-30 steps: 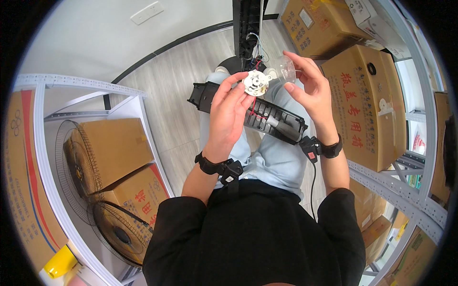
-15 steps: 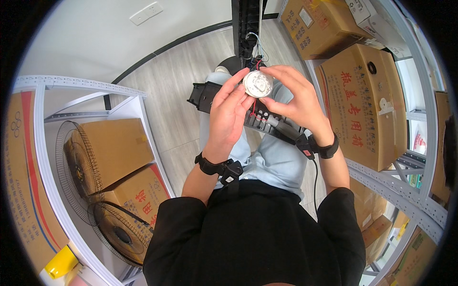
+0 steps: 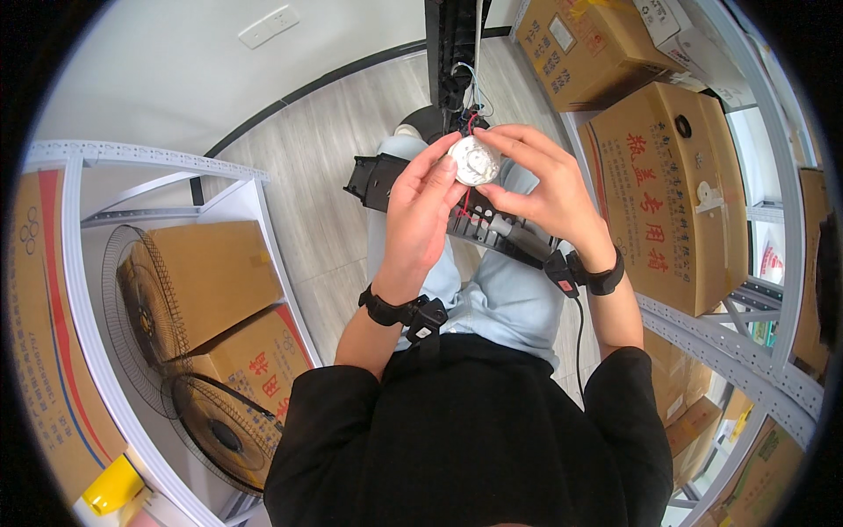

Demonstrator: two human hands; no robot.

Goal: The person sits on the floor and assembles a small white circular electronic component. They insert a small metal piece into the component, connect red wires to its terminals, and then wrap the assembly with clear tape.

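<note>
Between my two hands, above my lap, is a round silver-white part point(image 3: 477, 162) with a shiny, uneven face; its exact kind I cannot make out. My left hand point(image 3: 420, 204) grips its left edge with thumb and fingers. Curved around the right side, my right hand point(image 3: 549, 186) has fingertips at its upper rim and the thumb at its lower edge. Beneath them a black plastic housing point(image 3: 379, 182) lies across my thighs, partly hidden by the hands. Red wires point(image 3: 466, 204) run by the round part, and a dark grey cylindrical piece point(image 3: 520, 239) rests on the housing.
A black upright column point(image 3: 446, 53) with loose thin wires point(image 3: 475, 83) stands just beyond my hands. Shelving with cartons point(image 3: 672, 198) rises on the right. Wire fan guards point(image 3: 145, 307) and more cartons point(image 3: 215, 277) fill the left shelf. A cable point(image 3: 580, 342) hangs from my right wristband.
The round part has tipped slightly and shifted a little in my fingers. Both hands stay around it in nearly the same place.
</note>
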